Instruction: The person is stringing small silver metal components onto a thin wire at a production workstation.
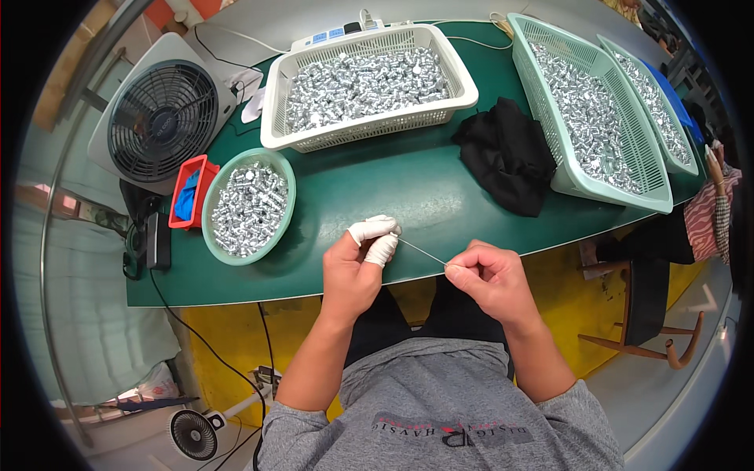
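Your right hand (493,282) pinches one end of a thin pale strand (422,251) over the front edge of the green surface (353,184), and your left hand (352,272), its thumb and pointer in white wraps (380,253), squeezes a tiny thing (396,234), too small to make out, at the strand's other end.

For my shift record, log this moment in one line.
left hand: white finger covers, pinching thin strand | right hand: pinching strand, held straight | nearby: green bowl holding metal pieces
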Tool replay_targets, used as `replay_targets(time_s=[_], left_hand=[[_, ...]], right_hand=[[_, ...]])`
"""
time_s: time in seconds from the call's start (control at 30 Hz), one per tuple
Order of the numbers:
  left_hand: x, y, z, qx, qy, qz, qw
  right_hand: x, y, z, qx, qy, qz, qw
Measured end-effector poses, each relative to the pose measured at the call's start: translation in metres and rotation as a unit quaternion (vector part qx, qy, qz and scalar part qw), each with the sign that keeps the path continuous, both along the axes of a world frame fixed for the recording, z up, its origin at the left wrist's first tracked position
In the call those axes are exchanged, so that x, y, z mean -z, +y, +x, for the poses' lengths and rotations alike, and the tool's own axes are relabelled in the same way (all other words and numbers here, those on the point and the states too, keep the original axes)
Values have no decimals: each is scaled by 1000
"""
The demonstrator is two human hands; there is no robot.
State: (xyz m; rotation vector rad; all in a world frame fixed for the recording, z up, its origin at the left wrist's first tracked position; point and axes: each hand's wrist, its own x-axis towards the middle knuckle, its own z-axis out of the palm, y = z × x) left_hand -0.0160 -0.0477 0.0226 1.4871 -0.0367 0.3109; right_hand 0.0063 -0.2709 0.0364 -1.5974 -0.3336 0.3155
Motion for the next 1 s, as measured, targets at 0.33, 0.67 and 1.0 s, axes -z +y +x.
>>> replay_targets(time_s=[0.33,0.67,1.0], left_hand=[[-10,23,24,-134,-73,267,952],[-14,21,20,-90,-98,569,812],[-7,39,18,-75,10,-155,985]], right_hand=[[-2,-14,25,84,-88,-24,992],[-1,-10,31,93,-77,-20,993],[-5,-11,54,117,-153,-17,981]])
